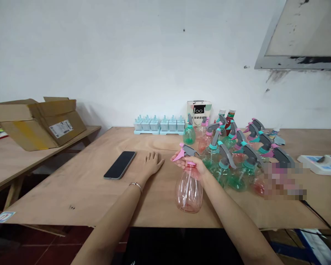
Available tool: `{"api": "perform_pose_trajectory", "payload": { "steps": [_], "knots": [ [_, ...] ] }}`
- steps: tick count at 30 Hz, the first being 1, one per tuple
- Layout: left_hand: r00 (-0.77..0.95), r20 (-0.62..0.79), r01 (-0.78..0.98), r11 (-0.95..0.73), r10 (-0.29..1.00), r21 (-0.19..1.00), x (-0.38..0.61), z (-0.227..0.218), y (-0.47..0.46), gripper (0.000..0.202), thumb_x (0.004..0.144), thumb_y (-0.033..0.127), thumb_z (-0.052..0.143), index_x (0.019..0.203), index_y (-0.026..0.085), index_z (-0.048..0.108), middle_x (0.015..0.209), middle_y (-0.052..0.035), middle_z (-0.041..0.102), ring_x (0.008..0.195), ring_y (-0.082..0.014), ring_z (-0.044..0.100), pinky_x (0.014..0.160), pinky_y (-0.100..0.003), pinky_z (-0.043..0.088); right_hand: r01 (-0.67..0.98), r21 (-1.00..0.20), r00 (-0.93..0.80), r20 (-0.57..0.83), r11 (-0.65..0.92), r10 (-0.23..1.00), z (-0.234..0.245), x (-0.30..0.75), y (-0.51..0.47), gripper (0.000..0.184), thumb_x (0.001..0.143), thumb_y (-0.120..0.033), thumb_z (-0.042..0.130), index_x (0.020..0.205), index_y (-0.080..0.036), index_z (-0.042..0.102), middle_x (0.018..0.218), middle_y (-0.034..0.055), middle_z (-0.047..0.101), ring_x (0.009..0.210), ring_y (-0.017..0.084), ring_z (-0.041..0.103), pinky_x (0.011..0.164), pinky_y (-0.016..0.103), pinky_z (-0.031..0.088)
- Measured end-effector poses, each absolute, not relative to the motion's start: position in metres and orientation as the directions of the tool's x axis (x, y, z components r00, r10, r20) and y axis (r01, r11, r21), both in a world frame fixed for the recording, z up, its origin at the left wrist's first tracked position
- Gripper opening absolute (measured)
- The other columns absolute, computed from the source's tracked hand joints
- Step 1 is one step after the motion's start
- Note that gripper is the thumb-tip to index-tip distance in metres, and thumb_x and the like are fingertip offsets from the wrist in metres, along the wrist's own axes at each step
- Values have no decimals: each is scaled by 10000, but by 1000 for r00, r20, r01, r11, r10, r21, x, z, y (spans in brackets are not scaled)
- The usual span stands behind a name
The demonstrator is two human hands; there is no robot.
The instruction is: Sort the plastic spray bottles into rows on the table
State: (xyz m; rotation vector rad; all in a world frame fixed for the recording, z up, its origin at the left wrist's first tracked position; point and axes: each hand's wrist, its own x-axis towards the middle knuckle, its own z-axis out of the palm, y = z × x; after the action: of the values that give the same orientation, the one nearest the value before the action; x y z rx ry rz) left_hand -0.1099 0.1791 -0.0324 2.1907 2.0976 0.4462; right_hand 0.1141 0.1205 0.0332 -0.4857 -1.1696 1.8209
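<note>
My right hand [196, 164] is wrapped round the neck of a clear pink spray bottle [189, 193], just under its pink and grey trigger head. The bottle stands upright near the front of the wooden table, and a tube shows inside it. Flat on the tabletop rests my left hand [152, 164], fingers spread and nothing in it. To its left lies a black smartphone [120, 165], screen up. Right beside my right hand crowd several green and pink spray bottles [223, 163] with grey trigger heads; some partly hide others.
Two light-blue ice-pop moulds [146, 125] stand along the wall, with a printed paper bag [199, 110] and a dark red bottle [230, 119] farther right. An open cardboard box [41, 125] sits on the left table. At right are a white-and-blue tray [321, 164] and a black cable [320, 217].
</note>
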Motion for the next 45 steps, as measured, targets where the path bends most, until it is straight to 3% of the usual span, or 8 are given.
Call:
{"api": "perform_pose_trajectory", "payload": {
  "steps": [7,16,22,25,29,31,34,45],
  "knots": [
    [64,116,964,-91,991,251,-115,-43,183,662,954,546,340,1473,134,339,1587,-184,260,1485,-352,182,1178,-510,140,-472,-866,-522,126,-163,844,30,114,122,240,606,-299,611,820,-194,636,846,84,749,1036,291,697,999,476,504],
    [85,163,958,-126,983,259,-118,-47,185,652,945,570,360,1450,157,376,1567,-183,310,1475,-360,211,1169,-534,151,-466,-877,-463,132,-114,877,32,116,119,211,564,-256,566,762,-202,616,878,65,749,1040,291,687,965,468,531],
    [96,270,951,-168,958,260,-125,-32,178,471,942,512,435,1246,178,569,1368,-152,554,1270,-316,500,1083,-430,330,-486,-865,-494,154,-125,856,29,113,119,227,551,-252,577,770,-202,610,834,63,739,1001,283,698,920,426,546],
    [-21,348,968,-69,937,243,-138,-20,174,423,943,443,444,1219,158,592,1342,-161,565,1235,-323,510,1052,-436,354,-522,-848,-449,181,-93,875,28,115,121,183,560,-243,570,738,-201,581,750,50,704,947,268,702,885,408,558],
    [-332,464,941,255,821,222,-173,-13,168,534,928,420,447,1354,101,492,1461,-215,440,1361,-384,362,1083,-524,295,-543,-836,-453,214,-77,866,25,117,124,176,552,-245,562,723,-203,565,710,44,675,926,268,696,857,410,563],
    [-449,432,893,383,782,235,-198,-14,166,701,876,500,511,1403,47,421,1497,-266,369,1385,-426,311,1086,-555,275,-498,-862,-477,180,-96,860,23,116,124,213,544,-250,560,749,-199,583,768,61,696,945,277,692,820,403,567],
    [-562,301,826,502,770,257,-232,-18,161,858,792,637,543,1354,-6,457,1428,-310,426,1333,-467,362,1049,-559,317,-448,-888,-510,157,-105,846,21,114,125,268,538,-255,552,793,-193,605,840,79,712,963,283,688,760,377,568],
    [-490,137,869,469,861,158,-253,-18,156,837,671,770,552,1101,58,644,1250,-282,556,1165,-453,516,898,-477,444,-452,-889,-573,222,-77,789,17,118,125,342,552,-247,539,882,-185,607,909,85,716,873,235,681,533,252,499]
  ]
}}
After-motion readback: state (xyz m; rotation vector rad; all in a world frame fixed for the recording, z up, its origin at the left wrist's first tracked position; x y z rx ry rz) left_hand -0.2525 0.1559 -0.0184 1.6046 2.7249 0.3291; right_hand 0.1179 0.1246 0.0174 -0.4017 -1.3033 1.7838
